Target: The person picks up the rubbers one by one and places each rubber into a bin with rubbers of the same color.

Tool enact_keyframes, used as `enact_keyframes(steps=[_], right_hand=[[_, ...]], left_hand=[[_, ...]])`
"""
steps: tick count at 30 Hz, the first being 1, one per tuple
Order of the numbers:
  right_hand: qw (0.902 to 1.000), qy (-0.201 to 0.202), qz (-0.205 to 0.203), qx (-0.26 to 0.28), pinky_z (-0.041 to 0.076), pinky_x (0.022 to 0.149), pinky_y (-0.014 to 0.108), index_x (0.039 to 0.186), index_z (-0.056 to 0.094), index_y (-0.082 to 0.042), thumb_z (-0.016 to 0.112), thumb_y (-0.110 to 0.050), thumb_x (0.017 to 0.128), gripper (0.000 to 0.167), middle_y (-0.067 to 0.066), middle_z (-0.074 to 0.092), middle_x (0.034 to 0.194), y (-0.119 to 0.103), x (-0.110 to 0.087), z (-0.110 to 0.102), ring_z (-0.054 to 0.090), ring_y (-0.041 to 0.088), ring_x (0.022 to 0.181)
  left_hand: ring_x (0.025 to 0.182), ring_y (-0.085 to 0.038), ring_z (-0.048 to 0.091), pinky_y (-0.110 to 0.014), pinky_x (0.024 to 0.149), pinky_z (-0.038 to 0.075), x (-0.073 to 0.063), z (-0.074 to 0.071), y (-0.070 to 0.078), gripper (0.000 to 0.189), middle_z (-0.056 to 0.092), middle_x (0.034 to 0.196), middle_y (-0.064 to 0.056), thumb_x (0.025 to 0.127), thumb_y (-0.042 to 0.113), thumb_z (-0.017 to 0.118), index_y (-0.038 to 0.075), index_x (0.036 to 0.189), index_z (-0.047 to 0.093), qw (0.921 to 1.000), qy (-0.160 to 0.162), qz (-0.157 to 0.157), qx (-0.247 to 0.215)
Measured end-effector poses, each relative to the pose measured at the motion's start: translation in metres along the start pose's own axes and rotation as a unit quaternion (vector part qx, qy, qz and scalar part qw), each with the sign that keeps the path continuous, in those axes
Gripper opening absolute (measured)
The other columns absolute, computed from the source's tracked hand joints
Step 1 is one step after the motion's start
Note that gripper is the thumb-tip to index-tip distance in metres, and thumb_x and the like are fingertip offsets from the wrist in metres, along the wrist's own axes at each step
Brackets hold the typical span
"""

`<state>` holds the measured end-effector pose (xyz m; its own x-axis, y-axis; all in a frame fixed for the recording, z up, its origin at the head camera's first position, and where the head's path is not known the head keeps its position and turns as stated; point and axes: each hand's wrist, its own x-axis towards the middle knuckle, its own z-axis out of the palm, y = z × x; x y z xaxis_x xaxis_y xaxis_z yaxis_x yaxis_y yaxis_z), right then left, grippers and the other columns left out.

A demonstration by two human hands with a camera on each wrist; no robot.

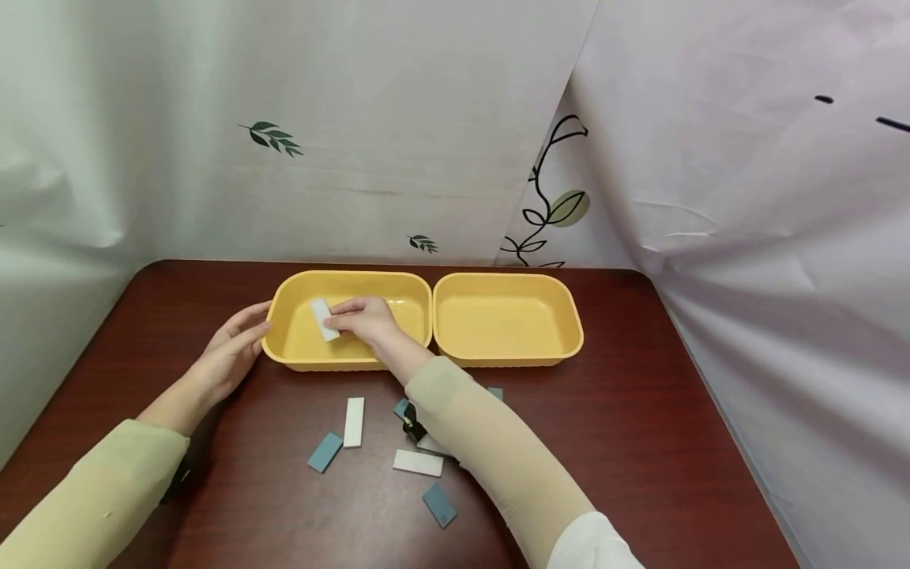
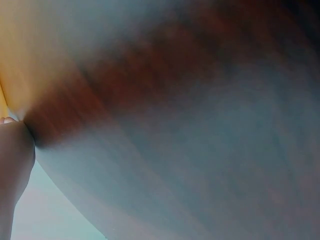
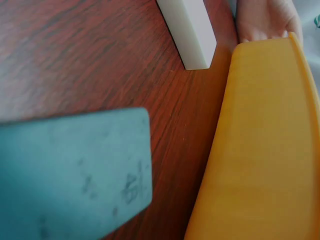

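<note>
My right hand (image 1: 366, 322) pinches a white eraser (image 1: 325, 319) between thumb and fingers, over the inside of the left yellow tray (image 1: 341, 366). The eraser is tilted, its lower end towards me. My left hand (image 1: 231, 352) is at that tray's left end, its fairly straight fingers touching the outside near the rim. In the right wrist view a blue eraser (image 3: 100, 175) marked 4B is close up, with a white eraser (image 3: 192, 32) beyond it and the tray's side wall (image 3: 260, 140) to the right.
The right yellow tray (image 1: 508, 362) stands against the left one. On the dark red table (image 1: 640, 442) in front lie several erasers, among them a white one (image 1: 353, 422) and blue ones (image 1: 325, 452). My right forearm partly covers others. A pale curtain (image 1: 355, 158) hangs behind.
</note>
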<state>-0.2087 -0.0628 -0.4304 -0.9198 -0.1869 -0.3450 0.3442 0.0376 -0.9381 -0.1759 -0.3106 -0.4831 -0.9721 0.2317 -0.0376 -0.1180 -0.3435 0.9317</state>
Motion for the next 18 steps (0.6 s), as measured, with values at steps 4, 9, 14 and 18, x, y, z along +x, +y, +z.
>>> enact_keyframes(steps=[4, 9, 14, 18], right_hand=[[0.9995, 0.0, 0.016, 0.027, 0.065, 0.089, 0.034, 0.113, 0.077, 0.01, 0.08, 0.007, 0.09, 0.024, 0.02, 0.077, 0.115, 0.001, 0.006, 0.006, 0.069, 0.013, 0.079], [0.9986, 0.0, 0.029, 0.045, 0.065, 0.091, 0.036, 0.114, 0.076, 0.012, 0.078, 0.01, 0.09, 0.025, 0.024, 0.076, 0.118, 0.004, 0.014, 0.01, 0.073, 0.019, 0.083], [0.9989, 0.005, 0.04, 0.024, 0.065, 0.09, 0.035, 0.113, 0.077, 0.01, 0.079, 0.008, 0.09, 0.023, 0.023, 0.077, 0.119, 0.003, 0.018, 0.014, 0.077, 0.027, 0.096], [0.9986, 0.014, 0.049, 0.014, 0.065, 0.089, 0.035, 0.111, 0.078, 0.01, 0.08, 0.008, 0.089, 0.022, 0.024, 0.077, 0.117, 0.0, 0.018, 0.018, 0.078, 0.033, 0.106]], left_hand=[[0.118, 0.0, 0.065, -0.012, 0.098, 0.052, -0.001, 0.001, 0.0, 0.036, 0.056, 0.137, 0.01, 0.11, -0.001, 0.048, 0.021, 0.134, 0.064, 1.0, -0.001, 0.006, -0.006], [0.116, 0.0, 0.066, -0.013, 0.097, 0.052, -0.002, 0.003, 0.0, 0.035, 0.058, 0.136, 0.011, 0.11, -0.001, 0.048, 0.021, 0.133, 0.064, 0.9999, 0.0, 0.014, -0.007], [0.115, -0.001, 0.067, -0.013, 0.096, 0.053, -0.002, 0.004, -0.001, 0.035, 0.06, 0.135, 0.01, 0.11, -0.001, 0.048, 0.019, 0.134, 0.063, 0.9998, -0.002, 0.021, -0.005], [0.116, -0.001, 0.067, -0.014, 0.096, 0.053, -0.002, 0.004, -0.002, 0.035, 0.06, 0.136, 0.01, 0.11, -0.001, 0.048, 0.019, 0.135, 0.063, 0.9998, 0.001, 0.021, -0.001]])
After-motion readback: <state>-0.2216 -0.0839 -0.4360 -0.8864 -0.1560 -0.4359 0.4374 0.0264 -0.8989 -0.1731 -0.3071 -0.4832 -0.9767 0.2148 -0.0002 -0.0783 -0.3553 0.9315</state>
